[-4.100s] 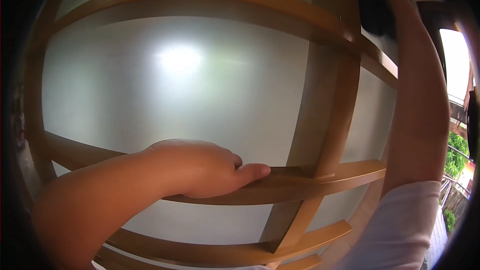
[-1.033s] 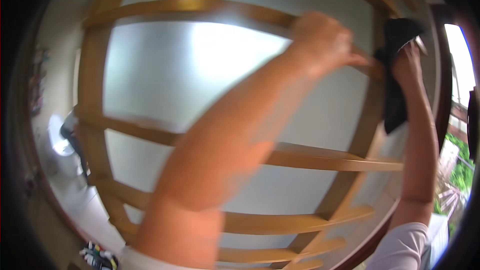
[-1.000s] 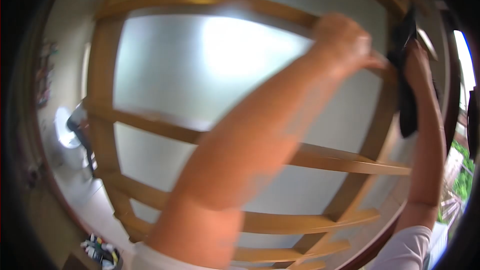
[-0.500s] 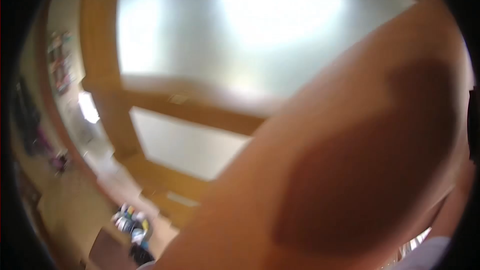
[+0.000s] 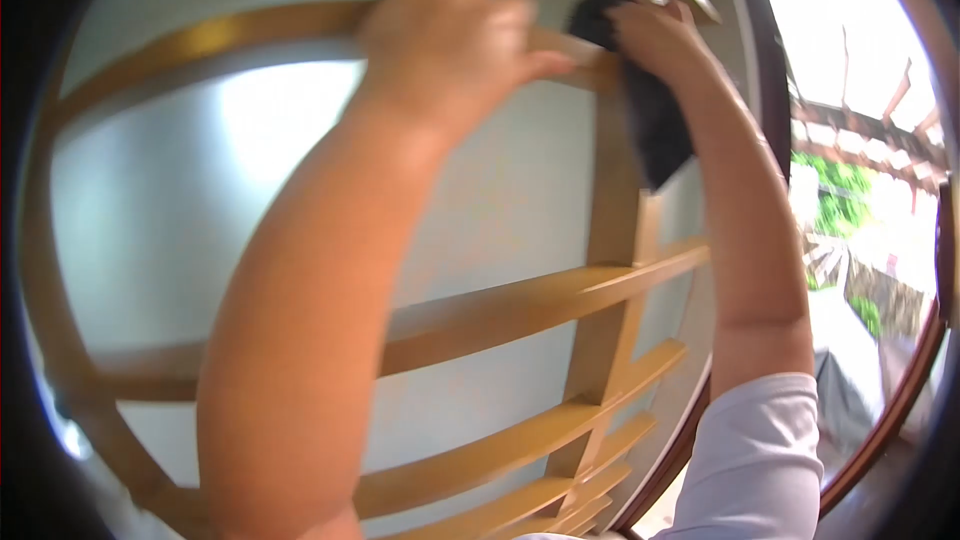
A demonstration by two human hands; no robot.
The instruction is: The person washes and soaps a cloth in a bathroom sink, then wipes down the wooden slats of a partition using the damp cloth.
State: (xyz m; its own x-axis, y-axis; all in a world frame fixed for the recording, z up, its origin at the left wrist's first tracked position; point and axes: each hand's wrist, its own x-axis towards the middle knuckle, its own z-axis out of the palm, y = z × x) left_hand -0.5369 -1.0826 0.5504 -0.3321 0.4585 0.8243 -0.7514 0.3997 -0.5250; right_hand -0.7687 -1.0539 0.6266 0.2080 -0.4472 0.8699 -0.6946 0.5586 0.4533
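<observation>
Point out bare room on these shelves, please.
The middle shelf looks bare between left forearm and upright, as does the upper shelf left of the left hand. Crowded: higher up that upright, where the right hand holds a dark cloth.

Wooden shelving unit [image 5: 598,350], several horizontal boards [image 5: 500,320] crossing uprights [image 5: 40,260]. Left hand [image 5: 450,35] on upper board [image 5: 230,38]; dark cloth [image 5: 655,130] at right upright [image 5: 612,190], probably touching, blurred there.

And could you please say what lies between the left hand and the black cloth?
In the head view, a short stretch of wooden shelf lies between the left hand and the black cloth.
</observation>
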